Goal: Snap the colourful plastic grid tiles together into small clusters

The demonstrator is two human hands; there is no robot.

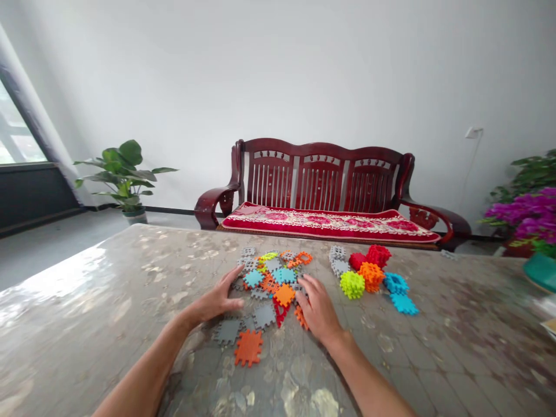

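Note:
A loose pile of flat interlocking tiles with toothed edges lies between my hands. In it are a light blue tile (284, 275), an orange tile (284, 295), a red triangular piece (281, 311) and several grey ones. My left hand (219, 298) rests at the pile's left edge, thumb and fingers apart, by the grey tiles. On the other side, my right hand (319, 307) is at the pile's right edge, fingers spread and bent, partly over an orange piece (300, 317). Nearest to me lie a grey tile (228, 330) and an orange-red square tile (248, 348).
Right of the pile stand grouped pieces: grey tiles (339, 263), a yellow-green stack (352, 284), an orange stack (372, 276), red stacks (377, 256) and blue pieces (402, 301). Beyond the patterned table (143, 266) is a wooden bench (319, 179). Purple flowers (527, 214) stand right.

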